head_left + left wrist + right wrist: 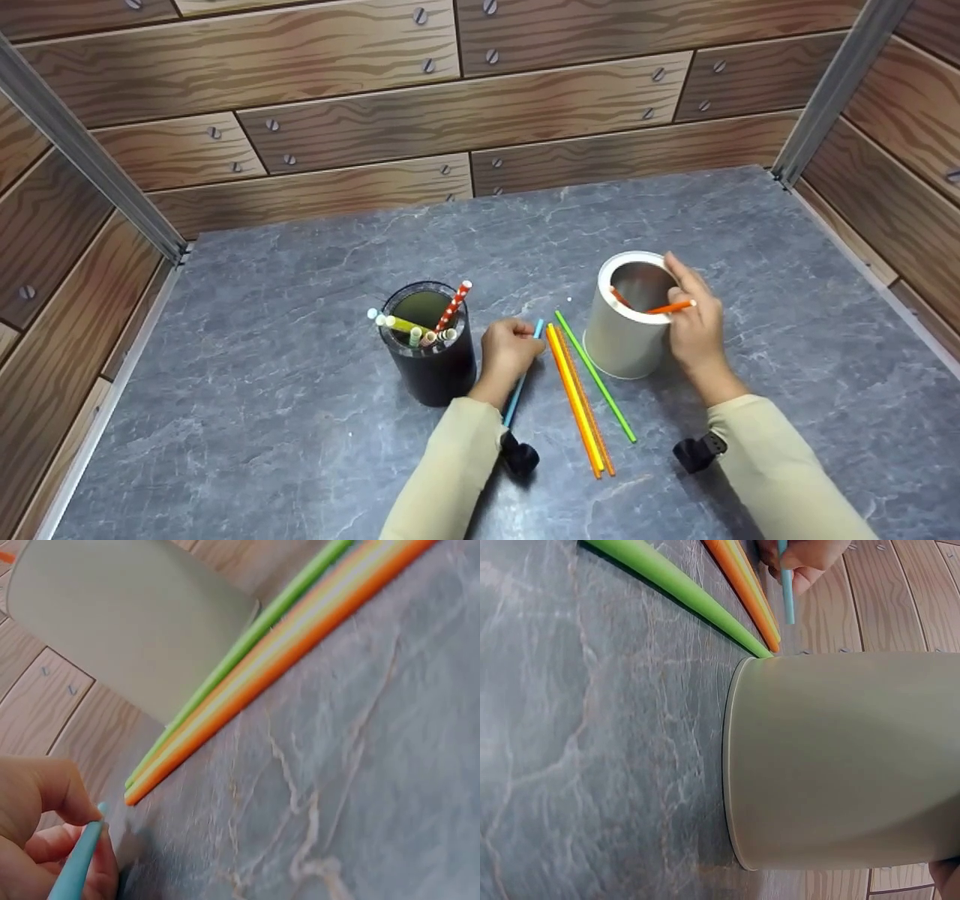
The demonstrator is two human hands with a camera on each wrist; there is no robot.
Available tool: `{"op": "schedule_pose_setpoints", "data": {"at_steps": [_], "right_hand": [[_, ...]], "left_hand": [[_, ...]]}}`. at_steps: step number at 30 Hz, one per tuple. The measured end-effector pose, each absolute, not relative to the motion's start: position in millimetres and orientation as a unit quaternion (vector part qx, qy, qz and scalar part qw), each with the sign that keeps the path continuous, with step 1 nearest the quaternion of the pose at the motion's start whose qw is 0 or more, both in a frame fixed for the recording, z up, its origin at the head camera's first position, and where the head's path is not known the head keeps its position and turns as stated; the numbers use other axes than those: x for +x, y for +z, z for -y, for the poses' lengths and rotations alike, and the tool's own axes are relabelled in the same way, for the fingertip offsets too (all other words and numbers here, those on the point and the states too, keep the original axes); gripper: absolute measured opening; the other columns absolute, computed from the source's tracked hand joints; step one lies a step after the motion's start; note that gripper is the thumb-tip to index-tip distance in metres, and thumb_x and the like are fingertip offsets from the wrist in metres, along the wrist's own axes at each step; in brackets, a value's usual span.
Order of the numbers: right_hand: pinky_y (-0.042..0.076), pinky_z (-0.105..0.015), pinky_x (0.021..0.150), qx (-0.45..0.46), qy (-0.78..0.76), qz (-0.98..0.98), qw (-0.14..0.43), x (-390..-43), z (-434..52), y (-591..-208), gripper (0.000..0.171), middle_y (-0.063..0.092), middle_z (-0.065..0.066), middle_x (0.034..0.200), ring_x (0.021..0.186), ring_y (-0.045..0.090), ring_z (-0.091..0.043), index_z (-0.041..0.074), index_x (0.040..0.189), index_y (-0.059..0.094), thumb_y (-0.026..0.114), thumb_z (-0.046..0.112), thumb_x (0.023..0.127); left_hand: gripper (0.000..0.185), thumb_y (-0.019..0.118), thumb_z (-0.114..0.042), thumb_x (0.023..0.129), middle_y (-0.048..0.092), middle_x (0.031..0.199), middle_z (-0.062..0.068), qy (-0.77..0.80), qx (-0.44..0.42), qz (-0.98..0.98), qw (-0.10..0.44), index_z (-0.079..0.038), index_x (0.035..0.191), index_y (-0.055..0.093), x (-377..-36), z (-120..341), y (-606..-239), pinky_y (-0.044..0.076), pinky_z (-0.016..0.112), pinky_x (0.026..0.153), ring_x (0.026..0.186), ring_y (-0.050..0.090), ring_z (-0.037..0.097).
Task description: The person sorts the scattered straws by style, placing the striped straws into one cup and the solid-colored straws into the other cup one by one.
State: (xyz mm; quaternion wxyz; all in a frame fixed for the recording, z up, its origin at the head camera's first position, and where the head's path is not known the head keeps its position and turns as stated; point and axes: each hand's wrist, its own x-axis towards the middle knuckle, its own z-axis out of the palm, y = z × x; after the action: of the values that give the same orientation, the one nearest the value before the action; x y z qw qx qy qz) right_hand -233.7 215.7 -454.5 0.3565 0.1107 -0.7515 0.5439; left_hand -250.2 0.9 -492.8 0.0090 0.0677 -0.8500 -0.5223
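My left hand (508, 351) pinches a light blue straw (515, 401) near its far end, thumb against the fingers; the left wrist view shows the same blue straw (75, 866) in that grip. To the right, my right hand (696, 330) grips a white can (619, 346) round its right side, close to the rim. The can stands upright on the table. An orange straw (671, 307) leans out over the can's rim beside the right hand, and a second orange piece (619, 297) shows inside. Between the hands lie orange and yellow straws (574, 397) and a green straw (600, 382).
A black cup (435, 371) holding several patterned straws stands left of my left hand, among them a red one with white dots (454, 305). Wood-plank panels (360, 90) wall the grey marbled table (285, 375) at the back and both sides.
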Motion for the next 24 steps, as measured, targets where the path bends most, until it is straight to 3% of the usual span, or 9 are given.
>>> {"op": "schedule_pose_setpoints", "data": {"at_steps": [6, 24], "right_hand": [[0.034, -0.008, 0.094, 0.11, 0.541, 0.754, 0.357, -234.0, -214.9, -454.3, 0.038, 0.052, -0.04, 0.114, 0.108, 0.049, 0.008, -0.018, 0.119, 0.051, 0.038, -0.01, 0.084], [0.035, -0.009, 0.095, 0.096, 0.538, 0.757, 0.358, -233.2, -214.5, -452.4, 0.039, 0.054, -0.037, 0.114, 0.107, 0.048, 0.01, -0.016, 0.118, 0.053, 0.04, -0.01, 0.082]], "left_hand": [[0.017, 0.066, 0.001, 0.065, 0.059, 0.067, -0.001, -0.606, 0.086, 0.79, -0.026, 0.0, 0.082, 0.068, -246.5, -0.8, -493.0, 0.041, 0.017, 0.05, 0.058, 0.049, 0.008], [0.033, 0.054, 0.014, 0.067, 0.06, 0.078, 0.007, -0.794, 0.051, 0.604, -0.043, 0.012, 0.098, 0.063, -243.4, -5.3, -490.4, 0.048, 0.017, 0.058, 0.069, 0.054, 0.011]]}}
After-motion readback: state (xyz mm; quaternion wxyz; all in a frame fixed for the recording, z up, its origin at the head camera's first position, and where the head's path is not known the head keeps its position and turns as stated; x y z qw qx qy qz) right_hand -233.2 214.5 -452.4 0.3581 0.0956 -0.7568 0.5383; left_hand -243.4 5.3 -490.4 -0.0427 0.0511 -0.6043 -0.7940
